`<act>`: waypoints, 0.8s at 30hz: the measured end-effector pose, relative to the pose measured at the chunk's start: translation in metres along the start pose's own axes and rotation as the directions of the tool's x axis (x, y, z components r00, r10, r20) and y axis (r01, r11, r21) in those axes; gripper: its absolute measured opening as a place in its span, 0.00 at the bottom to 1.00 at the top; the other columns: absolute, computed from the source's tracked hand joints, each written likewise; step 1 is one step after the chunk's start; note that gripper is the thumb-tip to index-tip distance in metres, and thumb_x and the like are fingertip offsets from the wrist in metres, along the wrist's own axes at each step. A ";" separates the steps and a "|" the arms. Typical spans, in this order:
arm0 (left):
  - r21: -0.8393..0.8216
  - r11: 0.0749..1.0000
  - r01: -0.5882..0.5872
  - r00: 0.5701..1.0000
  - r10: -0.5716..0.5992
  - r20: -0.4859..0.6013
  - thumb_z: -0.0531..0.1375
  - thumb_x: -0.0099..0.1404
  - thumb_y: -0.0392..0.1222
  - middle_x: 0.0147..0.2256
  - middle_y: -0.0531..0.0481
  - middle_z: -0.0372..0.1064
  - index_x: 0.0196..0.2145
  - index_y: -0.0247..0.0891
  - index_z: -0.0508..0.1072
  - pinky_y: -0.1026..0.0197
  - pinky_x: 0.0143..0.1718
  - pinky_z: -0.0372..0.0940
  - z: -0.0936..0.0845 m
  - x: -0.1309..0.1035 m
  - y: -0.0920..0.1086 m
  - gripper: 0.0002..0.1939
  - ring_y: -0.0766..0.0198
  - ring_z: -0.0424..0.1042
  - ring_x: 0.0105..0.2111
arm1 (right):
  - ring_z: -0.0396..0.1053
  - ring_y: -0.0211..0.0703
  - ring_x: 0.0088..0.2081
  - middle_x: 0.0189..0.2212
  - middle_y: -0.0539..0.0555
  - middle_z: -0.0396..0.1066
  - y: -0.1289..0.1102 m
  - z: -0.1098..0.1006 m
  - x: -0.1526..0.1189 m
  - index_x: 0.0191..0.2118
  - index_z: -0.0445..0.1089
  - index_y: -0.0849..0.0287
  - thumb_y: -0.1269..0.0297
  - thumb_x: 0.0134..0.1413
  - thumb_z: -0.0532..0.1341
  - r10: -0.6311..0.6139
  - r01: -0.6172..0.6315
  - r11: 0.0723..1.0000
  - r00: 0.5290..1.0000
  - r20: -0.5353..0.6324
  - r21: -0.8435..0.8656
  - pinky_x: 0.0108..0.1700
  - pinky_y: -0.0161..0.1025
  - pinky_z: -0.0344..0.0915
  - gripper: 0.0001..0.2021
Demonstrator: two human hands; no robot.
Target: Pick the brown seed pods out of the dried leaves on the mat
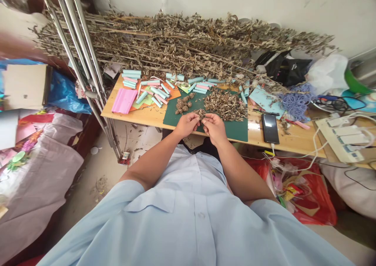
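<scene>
Close together over the front edge of a green cutting mat (235, 132), my left hand (188, 124) and my right hand (214, 127) pinch a small clump of dried leaves (200, 113) between their fingertips. Both hands are closed, thumbs against fingers. Just beyond my left hand sits a cluster of brown balls of rolled dried leaf (183, 103). A loose heap of crumbled dried leaves (226, 105) lies on the mat beyond my right hand.
Bundles of dried leafy stalks (182, 43) span the table's back. Blue and pink paper rolls (155, 90) and pink sheets (125, 100) lie left. To the right are a phone (270, 128), purple cord (298, 101) and a power strip (337, 141). Metal crutches (85, 51) lean at left.
</scene>
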State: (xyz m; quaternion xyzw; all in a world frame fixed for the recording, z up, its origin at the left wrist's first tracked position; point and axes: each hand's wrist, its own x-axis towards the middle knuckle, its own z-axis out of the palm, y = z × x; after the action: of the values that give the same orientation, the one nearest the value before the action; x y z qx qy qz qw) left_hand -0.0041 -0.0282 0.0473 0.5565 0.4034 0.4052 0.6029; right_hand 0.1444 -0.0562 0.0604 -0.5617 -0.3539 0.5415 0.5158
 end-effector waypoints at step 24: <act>0.223 0.974 -0.042 0.999 0.042 0.004 0.55 0.66 0.41 0.19 0.56 0.65 0.29 0.37 0.69 0.66 0.24 0.58 0.003 -0.002 0.003 0.09 0.70 0.63 0.18 | 0.65 0.38 0.27 0.35 0.49 0.75 -0.002 -0.007 0.006 0.53 0.68 0.53 0.63 0.51 0.64 -0.314 0.309 0.866 0.948 0.055 -0.392 0.37 0.39 0.67 0.21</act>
State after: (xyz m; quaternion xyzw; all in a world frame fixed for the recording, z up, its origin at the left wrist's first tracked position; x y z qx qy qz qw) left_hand -0.0020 -0.0313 0.0511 0.6290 0.4347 0.3701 0.5278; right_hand 0.1521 -0.0515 0.0598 -0.5926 -0.5390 0.3655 0.4740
